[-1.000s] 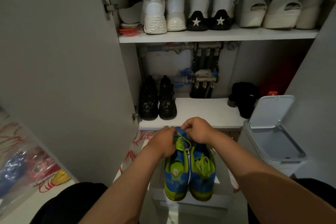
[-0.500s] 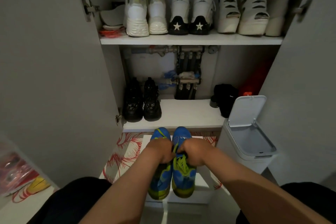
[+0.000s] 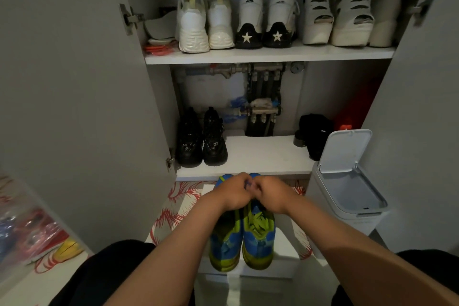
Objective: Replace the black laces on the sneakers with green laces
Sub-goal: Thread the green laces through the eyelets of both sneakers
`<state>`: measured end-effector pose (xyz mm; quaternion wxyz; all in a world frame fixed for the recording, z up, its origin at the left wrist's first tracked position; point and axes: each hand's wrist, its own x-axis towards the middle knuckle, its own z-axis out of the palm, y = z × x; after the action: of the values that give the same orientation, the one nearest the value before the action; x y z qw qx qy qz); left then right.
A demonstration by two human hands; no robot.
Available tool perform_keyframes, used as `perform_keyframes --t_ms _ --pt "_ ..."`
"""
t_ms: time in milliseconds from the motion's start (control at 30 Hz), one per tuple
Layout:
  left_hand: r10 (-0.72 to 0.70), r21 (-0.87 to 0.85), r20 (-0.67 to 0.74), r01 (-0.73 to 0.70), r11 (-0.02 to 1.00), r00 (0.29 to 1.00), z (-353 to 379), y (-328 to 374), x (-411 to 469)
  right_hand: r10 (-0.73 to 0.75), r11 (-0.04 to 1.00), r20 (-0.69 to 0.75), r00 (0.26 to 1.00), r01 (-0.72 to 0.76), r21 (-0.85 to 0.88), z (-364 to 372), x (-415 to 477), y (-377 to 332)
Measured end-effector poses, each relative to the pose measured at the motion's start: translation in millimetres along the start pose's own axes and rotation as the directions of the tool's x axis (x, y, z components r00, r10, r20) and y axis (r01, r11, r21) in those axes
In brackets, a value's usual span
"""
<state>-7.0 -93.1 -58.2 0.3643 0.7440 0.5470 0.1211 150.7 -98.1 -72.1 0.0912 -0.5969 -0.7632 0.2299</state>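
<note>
Two blue and lime-green sneakers stand side by side on a white box (image 3: 285, 253), toes toward me: the left sneaker (image 3: 224, 243) and the right sneaker (image 3: 258, 241). Green laces (image 3: 257, 221) show on the right sneaker's upper. My left hand (image 3: 232, 194) and my right hand (image 3: 272, 196) meet with curled fingers over the sneakers' heel ends and hide the collars. What the fingers pinch is hidden; it looks like the lace ends of the right sneaker.
An open shoe cabinet stands ahead: black boots (image 3: 201, 141) on the lower shelf (image 3: 260, 156), white shoes (image 3: 248, 20) on the upper shelf. A white bin (image 3: 347, 181) with its lid up stands at right. The cabinet door (image 3: 74, 94) is at left, beside a patterned mat (image 3: 173, 206).
The camera has tilted up a little, so the cabinet sits lower in view. Both hands moved from mid-shoe back toward the heel ends, still pressed together.
</note>
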Motion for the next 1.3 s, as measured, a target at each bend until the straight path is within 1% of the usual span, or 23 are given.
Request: perform_keyframes --t_ms 67,100,133,200,267,333,433,567,600,667,767,800,833,867,900,933,1000,1033,1100,1133,1200,1233,1300 --pt "-0.017 -0.126 -0.009 0.015 0.992 1.000 -4 8 0 0.060 0.958 -0.062 0.996 -0.040 0.285 -10 1 -3" --pt "-0.019 -0.180 -0.033 0.012 0.984 0.999 -7 13 1 0.089 0.919 -0.078 0.993 -0.052 0.392 -15 1 -5" --pt "-0.019 -0.243 -0.049 0.006 0.970 0.999 -11 16 1 0.106 0.887 -0.096 0.990 -0.051 0.459 -20 1 -5" --pt "-0.022 -0.318 -0.034 0.010 0.948 0.999 -19 19 2 0.121 0.851 -0.142 0.983 -0.029 0.524 -28 1 -6" --pt "-0.018 -0.268 0.012 0.020 0.963 1.000 -26 22 1 0.147 0.809 -0.171 0.974 -0.019 0.588 -33 0 -7" --pt "-0.015 -0.241 -0.004 0.014 0.970 1.000 -34 28 -1 0.174 0.759 -0.172 0.970 -0.020 0.651 -37 0 -10" --pt "-0.026 -0.362 -0.096 -0.010 0.932 0.995 -45 39 -5 0.174 0.723 -0.110 0.979 -0.051 0.689 -38 -5 -16" --pt "-0.027 -0.555 -0.187 -0.083 0.828 0.982 -58 58 -11 0.099 0.705 0.083 0.992 -0.129 0.698 -40 -18 -25" --pt "-0.033 -0.585 -0.208 -0.097 0.805 0.978 -62 62 -12 0.078 0.714 0.136 0.988 -0.150 0.683 -40 -19 -26" --pt "-0.040 -0.620 -0.222 -0.109 0.777 0.974 -71 69 -15 0.066 0.772 0.237 0.969 -0.200 0.604 -38 -21 -26" --pt "-0.037 -0.726 -0.170 -0.099 0.680 0.985 -80 71 -21 0.130 0.840 0.293 0.947 -0.262 0.474 -31 -23 -19" --pt "-0.046 -0.696 -0.177 -0.092 0.712 0.983 -81 68 -22 0.168 0.848 0.286 0.943 -0.286 0.445 -29 -23 -13" --pt "-0.049 -0.592 -0.207 -0.085 0.802 0.977 -82 64 -23 0.212 0.859 0.258 0.943 -0.306 0.410 -27 -23 -9" --pt "-0.031 -0.421 -0.234 -0.072 0.904 0.972 -83 57 -23 0.251 0.876 0.210 0.945 -0.313 0.366 -27 -23 -3" --pt "0.005 -0.237 -0.225 -0.060 0.970 0.974 -83 51 -23 0.275 0.900 0.147 0.950 -0.308 0.308 -28 -23 3" --pt "0.019 -0.077 -0.171 -0.033 0.996 0.985 -83 44 -24 0.281 0.925 0.081 0.956 -0.293 0.244 -28 -22 9" --pt "-0.059 0.127 0.001 0.059 0.990 0.998 -81 31 -26 0.259 0.955 -0.009 0.966 -0.255 0.150 -28 -21 15" --pt "-0.118 0.209 0.075 0.100 0.973 0.990 -79 26 -28 0.247 0.960 -0.010 0.969 -0.244 0.136 -27 -21 16" --pt "-0.196 0.338 0.155 0.134 0.932 0.968 -77 19 -29 0.209 0.970 0.041 0.977 -0.212 0.120 -20 -20 14" --pt "-0.224 0.364 0.185 0.145 0.920 0.957 -77 17 -29 0.182 0.979 0.074 0.981 -0.188 0.080 -16 -19 12" --pt "-0.260 0.362 0.262 0.155 0.919 0.929 -77 17 -32 0.151 0.987 0.127 0.980 -0.141 -0.080 -9 -19 6" --pt "-0.254 0.371 0.280 0.140 0.918 0.926 -77 15 -31 0.147 0.978 0.136 0.980 -0.123 -0.171 -5 -19 3" --pt "-0.205 0.399 0.237 0.097 0.912 0.950 -76 11 -31 0.147 0.933 0.122 0.982 -0.096 -0.346 2 -20 -2"
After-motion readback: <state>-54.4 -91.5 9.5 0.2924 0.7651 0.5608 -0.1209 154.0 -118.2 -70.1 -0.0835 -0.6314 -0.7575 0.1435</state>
